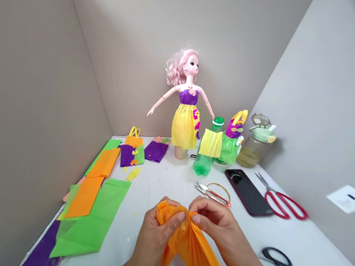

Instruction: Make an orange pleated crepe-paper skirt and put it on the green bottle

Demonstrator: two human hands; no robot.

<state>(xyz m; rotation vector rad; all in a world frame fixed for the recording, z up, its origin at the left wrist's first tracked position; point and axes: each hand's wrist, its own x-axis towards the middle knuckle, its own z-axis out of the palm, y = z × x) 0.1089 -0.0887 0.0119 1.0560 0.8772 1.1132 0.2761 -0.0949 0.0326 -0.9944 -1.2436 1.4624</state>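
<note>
Both my hands hold a gathered piece of orange crepe paper (pixel 194 249) near the table's front edge. My left hand (pixel 155 237) is closed around the bunched top of the paper. Fingers of my right hand (pixel 219 226) pinch the same gather from the right side. The paper fans out downward between my wrists. Just beyond my right hand lie small thread snips (pixel 210 192) with orange handles.
A pink-haired doll (pixel 187 105) in a purple and yellow paper dress stands at the back. Green, orange and purple paper sheets (pixel 89 207) lie left. A phone (pixel 248 191), red scissors (pixel 282 202), black scissors (pixel 276 256), a green bottle (pixel 211 152) and a jar (pixel 256 144) sit right.
</note>
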